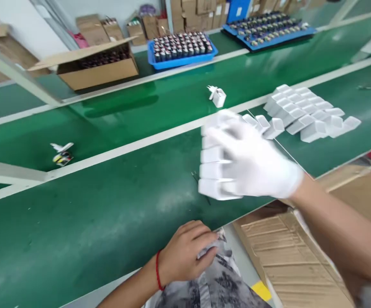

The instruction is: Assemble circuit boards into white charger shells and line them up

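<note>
My right hand (252,158), in a white glove, is over a row of white plastic housings (211,170) on the green bench. Motion smears its fingers, and I cannot tell whether they grip a housing or only touch the row. The bare left hand (190,250), with a red cord at the wrist, rests at the bench's front edge above my lap. Its fingers are loosely bent, thumb apart, holding nothing. Beside the row lies a thin dark tool (195,176), partly covered. More white housings (304,109) stand grouped on the right.
A white plug part (218,96) and a small assembly (62,155) lie on the far green strip behind a pale rail. Beyond are a carton (98,70), a blue tray of dark parts (182,53) and another filled tray (269,30). Cardboard (294,256) is below right.
</note>
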Available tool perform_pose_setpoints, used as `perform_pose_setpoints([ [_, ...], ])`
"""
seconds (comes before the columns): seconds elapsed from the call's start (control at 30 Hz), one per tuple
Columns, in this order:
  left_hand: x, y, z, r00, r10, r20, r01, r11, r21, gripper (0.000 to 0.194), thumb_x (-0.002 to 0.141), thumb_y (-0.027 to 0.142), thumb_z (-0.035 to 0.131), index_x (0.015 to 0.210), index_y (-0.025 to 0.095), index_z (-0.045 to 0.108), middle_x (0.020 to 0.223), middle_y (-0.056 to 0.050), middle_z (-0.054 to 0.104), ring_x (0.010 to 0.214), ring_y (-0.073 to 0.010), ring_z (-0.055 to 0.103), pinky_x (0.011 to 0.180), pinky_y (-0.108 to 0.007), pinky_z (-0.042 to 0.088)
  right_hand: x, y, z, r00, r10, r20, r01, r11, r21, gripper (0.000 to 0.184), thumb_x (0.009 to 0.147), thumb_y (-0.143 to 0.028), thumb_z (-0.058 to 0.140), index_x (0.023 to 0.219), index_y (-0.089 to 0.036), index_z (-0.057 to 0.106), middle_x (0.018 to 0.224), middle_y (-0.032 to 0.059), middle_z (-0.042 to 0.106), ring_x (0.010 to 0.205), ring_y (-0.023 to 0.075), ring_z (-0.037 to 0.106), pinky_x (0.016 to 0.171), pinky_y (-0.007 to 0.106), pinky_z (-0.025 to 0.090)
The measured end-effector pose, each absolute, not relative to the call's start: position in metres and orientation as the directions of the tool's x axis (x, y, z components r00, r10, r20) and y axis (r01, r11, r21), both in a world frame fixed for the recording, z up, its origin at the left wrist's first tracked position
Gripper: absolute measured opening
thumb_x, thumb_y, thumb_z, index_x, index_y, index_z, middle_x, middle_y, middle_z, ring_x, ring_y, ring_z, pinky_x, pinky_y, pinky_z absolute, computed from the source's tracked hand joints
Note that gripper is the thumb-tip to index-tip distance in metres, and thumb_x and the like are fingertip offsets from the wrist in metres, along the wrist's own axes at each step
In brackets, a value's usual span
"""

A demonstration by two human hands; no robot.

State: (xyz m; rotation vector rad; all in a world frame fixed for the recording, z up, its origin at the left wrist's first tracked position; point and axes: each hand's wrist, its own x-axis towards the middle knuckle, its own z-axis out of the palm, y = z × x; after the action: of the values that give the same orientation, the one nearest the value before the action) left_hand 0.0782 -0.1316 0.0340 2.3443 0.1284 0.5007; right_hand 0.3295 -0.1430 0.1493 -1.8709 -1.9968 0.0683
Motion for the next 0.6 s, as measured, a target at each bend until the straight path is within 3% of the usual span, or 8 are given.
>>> perform_pose_setpoints([
  [0.1, 0.040, -0.124, 0.031, 0.836, 0.429, 0.341, 0.090, -0.721, 0.688, 0.016, 0.096, 0.021, 0.053, 0.108, 0.019, 0.062, 0.090, -0.006, 0.072, 0.079, -0.0186, 0.067, 0.074, -0.032, 0.057, 0.261, -0.046, 0.126, -0.288, 0.957, 0.041, 0.940, 0.290, -0.180, 0.093, 0.061, -0.031, 0.074, 0.147, -0.023, 0.040, 0.137, 0.0182, 0.047, 0.127, 0.0422, 0.050, 0.082, 0.052, 0.059],
  [0.27, -0.005, -0.106, 0.025, 0.643, 0.697, 0.317, 0.283, -0.601, 0.747, 0.016, 0.095, 0.019, 0.057, 0.110, 0.021, 0.062, 0.092, -0.005, 0.071, 0.084, -0.0160, 0.068, 0.074, -0.026, 0.058, 0.197, 0.023, 0.081, -0.351, 0.890, -0.290, 0.936, 0.336, -0.101, 0.096, 0.070, -0.034, 0.076, 0.155, -0.022, 0.032, 0.150, 0.0222, 0.041, 0.130, 0.0416, 0.051, 0.088, 0.048, 0.057],
  [0.33, -0.020, -0.099, 0.025, 0.598, 0.740, 0.309, 0.336, -0.581, 0.741, 0.016, 0.096, 0.021, 0.058, 0.110, 0.022, 0.063, 0.093, -0.004, 0.071, 0.084, -0.0151, 0.069, 0.076, -0.025, 0.058, 0.194, 0.023, 0.080, -0.383, 0.879, -0.283, 0.923, 0.359, -0.135, 0.098, 0.072, -0.039, 0.077, 0.157, -0.023, 0.031, 0.159, 0.0207, 0.031, 0.140, 0.0415, 0.041, 0.098, 0.048, 0.053],
  [0.43, -0.040, -0.089, 0.024, 0.578, 0.762, 0.292, 0.437, -0.591, 0.678, 0.015, 0.095, 0.029, 0.060, 0.108, 0.021, 0.064, 0.099, -0.005, 0.072, 0.083, -0.0160, 0.071, 0.078, -0.026, 0.060, 0.223, -0.004, 0.103, -0.472, 0.879, -0.075, 0.871, 0.451, -0.193, 0.077, 0.086, -0.045, 0.067, 0.154, -0.022, 0.038, 0.163, 0.0134, 0.030, 0.145, 0.0336, 0.037, 0.111, 0.044, 0.044],
  [0.5, -0.048, -0.083, 0.021, 0.604, 0.756, 0.254, 0.493, -0.604, 0.626, 0.019, 0.095, 0.035, 0.060, 0.107, 0.022, 0.065, 0.098, -0.005, 0.073, 0.079, -0.0171, 0.072, 0.070, -0.025, 0.060, 0.267, -0.042, 0.127, -0.369, 0.927, 0.072, 0.900, 0.376, -0.222, 0.059, 0.098, -0.042, 0.049, 0.152, -0.021, 0.042, 0.157, 0.0086, 0.042, 0.138, 0.0270, 0.048, 0.110, 0.041, 0.046],
  [0.53, -0.048, -0.081, 0.019, 0.639, 0.738, 0.216, 0.503, -0.614, 0.608, 0.020, 0.095, 0.037, 0.060, 0.107, 0.023, 0.065, 0.097, -0.005, 0.074, 0.078, -0.0174, 0.072, 0.061, -0.023, 0.058, 0.294, -0.069, 0.137, -0.199, 0.968, 0.151, 0.941, 0.232, -0.247, 0.054, 0.101, -0.041, 0.041, 0.151, -0.021, 0.045, 0.148, 0.0057, 0.053, 0.132, 0.0248, 0.054, 0.110, 0.042, 0.047],
  [0.57, -0.046, -0.081, 0.017, 0.659, 0.732, 0.172, 0.519, -0.608, 0.600, 0.020, 0.095, 0.038, 0.060, 0.107, 0.024, 0.066, 0.097, -0.005, 0.074, 0.077, -0.0180, 0.073, 0.054, -0.022, 0.056, 0.324, -0.101, 0.144, 0.064, 0.969, 0.238, 0.967, -0.002, -0.253, 0.051, 0.102, -0.043, 0.035, 0.146, -0.022, 0.051, 0.136, 0.0048, 0.063, 0.125, 0.0254, 0.059, 0.107, 0.046, 0.048],
  [0.6, -0.043, -0.082, 0.016, 0.670, 0.729, 0.137, 0.527, -0.598, 0.604, 0.019, 0.095, 0.038, 0.059, 0.107, 0.024, 0.066, 0.097, -0.005, 0.074, 0.080, -0.0188, 0.073, 0.052, -0.023, 0.055, 0.355, -0.136, 0.148, 0.385, 0.861, 0.332, 0.915, -0.308, -0.262, 0.054, 0.103, -0.047, 0.026, 0.141, -0.024, 0.057, 0.125, 0.0062, 0.068, 0.117, 0.0280, 0.064, 0.103, 0.051, 0.050],
])
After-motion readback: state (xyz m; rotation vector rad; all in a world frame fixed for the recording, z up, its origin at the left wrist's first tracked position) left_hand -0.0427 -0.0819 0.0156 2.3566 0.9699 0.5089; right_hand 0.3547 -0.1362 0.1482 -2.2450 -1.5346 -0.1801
